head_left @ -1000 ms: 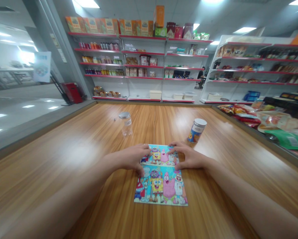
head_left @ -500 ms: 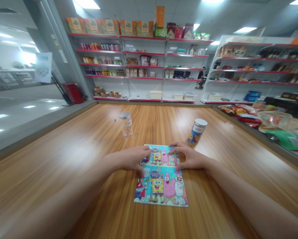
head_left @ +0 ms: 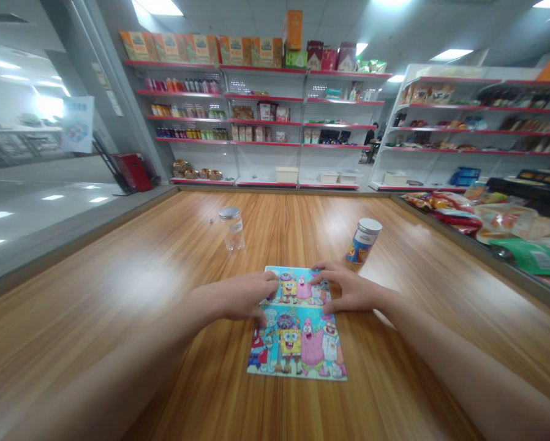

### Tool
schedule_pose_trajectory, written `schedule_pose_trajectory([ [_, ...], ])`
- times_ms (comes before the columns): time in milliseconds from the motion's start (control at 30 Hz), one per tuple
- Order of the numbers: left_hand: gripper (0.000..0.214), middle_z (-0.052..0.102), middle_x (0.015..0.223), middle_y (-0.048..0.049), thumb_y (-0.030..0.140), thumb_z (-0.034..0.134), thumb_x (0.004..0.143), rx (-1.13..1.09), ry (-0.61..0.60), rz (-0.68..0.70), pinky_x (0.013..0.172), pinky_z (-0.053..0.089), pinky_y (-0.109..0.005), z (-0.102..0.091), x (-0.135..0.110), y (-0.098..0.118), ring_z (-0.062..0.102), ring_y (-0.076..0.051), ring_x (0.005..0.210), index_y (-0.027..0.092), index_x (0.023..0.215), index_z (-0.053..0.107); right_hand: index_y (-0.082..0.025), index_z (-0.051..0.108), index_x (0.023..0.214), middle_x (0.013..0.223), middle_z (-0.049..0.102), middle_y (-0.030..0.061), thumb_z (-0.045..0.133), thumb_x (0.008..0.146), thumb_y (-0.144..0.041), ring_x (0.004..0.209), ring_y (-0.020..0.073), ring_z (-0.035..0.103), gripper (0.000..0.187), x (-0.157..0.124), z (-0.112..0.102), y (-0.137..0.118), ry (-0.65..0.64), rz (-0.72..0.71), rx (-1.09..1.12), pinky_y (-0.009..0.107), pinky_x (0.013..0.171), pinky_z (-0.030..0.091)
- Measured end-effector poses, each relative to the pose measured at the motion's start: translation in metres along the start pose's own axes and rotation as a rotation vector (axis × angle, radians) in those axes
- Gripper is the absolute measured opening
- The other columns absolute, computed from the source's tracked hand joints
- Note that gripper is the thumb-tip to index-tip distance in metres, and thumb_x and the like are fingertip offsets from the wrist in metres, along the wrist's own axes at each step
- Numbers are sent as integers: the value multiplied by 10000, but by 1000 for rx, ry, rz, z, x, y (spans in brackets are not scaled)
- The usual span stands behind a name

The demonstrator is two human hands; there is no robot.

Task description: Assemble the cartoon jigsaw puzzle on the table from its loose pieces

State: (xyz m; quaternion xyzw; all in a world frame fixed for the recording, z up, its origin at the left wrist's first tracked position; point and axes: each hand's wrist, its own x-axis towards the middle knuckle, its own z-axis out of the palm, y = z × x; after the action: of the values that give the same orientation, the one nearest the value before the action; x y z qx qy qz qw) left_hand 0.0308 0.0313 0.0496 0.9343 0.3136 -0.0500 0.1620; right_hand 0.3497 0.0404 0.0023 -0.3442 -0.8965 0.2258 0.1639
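On the table in front of me lies a cartoon jigsaw puzzle with yellow, pink and red figures on light blue. Directly beyond it, along its far edge, is a smaller picture card with the same scene. My left hand rests at the card's left side, thumb and fingers apart. At the right side, my right hand has its fingertips on the card and its thumb near the seam between the two pictures. Both hands are open, and they partly cover the card's side edges.
A clear jar with a silver lid stands beyond my left hand, near a small grey bit. A blue labelled can stands beyond my right hand. Snack bags lie along the right edge. Stocked shelves line the back.
The left hand's fingers have shifted very slightly over the card's left side. Otherwise the hands, the puzzle and the jars look unchanged; the view has moved a little.
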Motion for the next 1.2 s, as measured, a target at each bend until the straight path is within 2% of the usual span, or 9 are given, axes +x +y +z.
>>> schedule_pose_trajectory([
  [133, 501, 612, 1213, -95, 503, 811, 740, 34, -40, -27, 894, 502, -340, -3, -5, 13, 617, -278, 1071, 183, 1060, 598, -250, 642, 1343, 1474, 493, 141, 827, 756, -469, 1353, 348, 479, 654, 1, -7, -17, -59, 49, -109, 516, 1133, 387],
  [300, 797, 533, 1418, -132, 566, 837, 674, 61, -38, -8, 1032, 458, -398, 3, -9, 18, 545, -345, 1266, 222, 1330, 543, -218, 637, 1350, 1446, 549, 165, 773, 811, -426, 1348, 403, 487, 594, 1, -4, -52, -76, 107, -261, 582, 1121, 388],
  [367, 917, 466, 1504, -141, 575, 840, 663, 82, -41, -21, 1094, 415, -434, 7, -9, 18, 473, -372, 1360, 255, 1438, 467, -173, 593, 1400, 1507, 489, 206, 734, 821, -565, 1429, 464, 372, 713, 3, 11, -65, -20, 152, -277, 649, 1148, 321],
  [467, 1085, 314, 1616, -173, 596, 843, 639, 104, -62, -78, 1161, 331, -521, 12, -6, 13, 302, -428, 1479, 266, 1539, 335, -73, 450, 1508, 1621, 287, 254, 477, 970, -627, 1519, 461, 178, 772, 7, 44, -79, 123, 257, -310, 668, 1192, 225],
  [567, 1196, 105, 1680, -182, 611, 824, 650, 78, -148, -82, 1187, 256, -601, 15, -2, 2, 127, -463, 1530, 265, 1601, 187, -45, 350, 1559, 1615, 282, 273, 411, 959, -699, 1514, 469, 188, 889, 11, 71, -85, 104, 318, -316, 673, 1200, 201],
  [733, 1195, -45, 1686, -143, 623, 753, 733, 20, -229, -13, 1183, 150, -703, 18, 3, -12, -23, -462, 1536, 289, 1620, 24, -51, 349, 1561, 1626, 253, 261, 396, 947, -730, 1512, 457, 210, 917, 10, 80, -80, 131, 305, -341, 653, 1208, 201],
  [1000, 1168, -60, 1674, -176, 663, 730, 753, -6, -197, -29, 1190, 139, -698, 20, 3, -9, -46, -462, 1531, 264, 1622, 60, -87, 394, 1544, 1609, 325, 241, 376, 954, -729, 1508, 426, 251, 872, 10, 75, -79, 149, 271, -349, 637, 1211, 194],
  [1133, 1182, -66, 1676, -169, 677, 709, 760, 7, -186, -29, 1176, 135, -723, 24, 5, -10, -42, -464, 1531, 272, 1620, 7, -106, 434, 1525, 1601, 361, 216, 414, 1004, -592, 1513, 401, 254, 713, 11, 70, -91, 139, 273, -348, 617, 1219, 198],
  [1200, 1157, -82, 1674, -163, 686, 681, 777, 16, -191, -42, 1164, 127, -744, 24, 6, -9, -46, -471, 1528, 265, 1620, 11, -114, 367, 1562, 1632, 305, 196, 418, 1006, -563, 1533, 375, 211, 716, 11, 69, -100, 100, 201, -328, 606, 1238, 149],
])
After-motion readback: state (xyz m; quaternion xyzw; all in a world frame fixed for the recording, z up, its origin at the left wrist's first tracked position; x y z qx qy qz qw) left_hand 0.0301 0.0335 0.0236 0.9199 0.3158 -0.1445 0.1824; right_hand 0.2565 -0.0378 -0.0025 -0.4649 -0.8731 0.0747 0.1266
